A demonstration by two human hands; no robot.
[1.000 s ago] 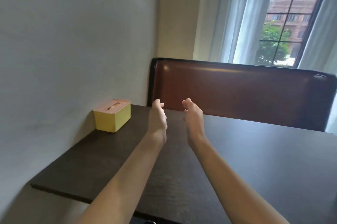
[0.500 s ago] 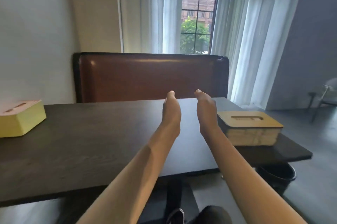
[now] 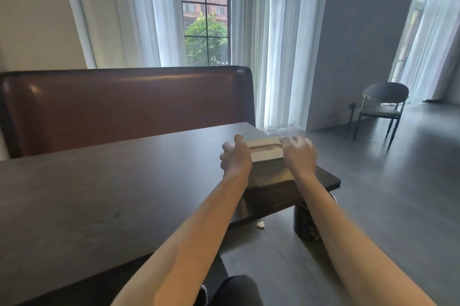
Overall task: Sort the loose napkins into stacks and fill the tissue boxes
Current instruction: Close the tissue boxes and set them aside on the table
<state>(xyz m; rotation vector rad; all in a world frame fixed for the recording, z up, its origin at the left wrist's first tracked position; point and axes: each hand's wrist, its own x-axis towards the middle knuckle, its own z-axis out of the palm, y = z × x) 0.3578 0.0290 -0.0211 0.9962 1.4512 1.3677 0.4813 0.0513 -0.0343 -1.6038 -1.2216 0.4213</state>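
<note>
Left hand [image 3: 236, 159] and right hand [image 3: 298, 156] flank the tissue box [image 3: 265, 151] (contents hidden); grip unclear.

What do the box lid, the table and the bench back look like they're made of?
Box lid: pale matte wood, probably, with a routed slot; blur leaves it open.
Table: dark wood or veneer, faint grain, low sheen.
Bench back: brown leather or vinyl, smooth and glossy with soft highlights.
</note>
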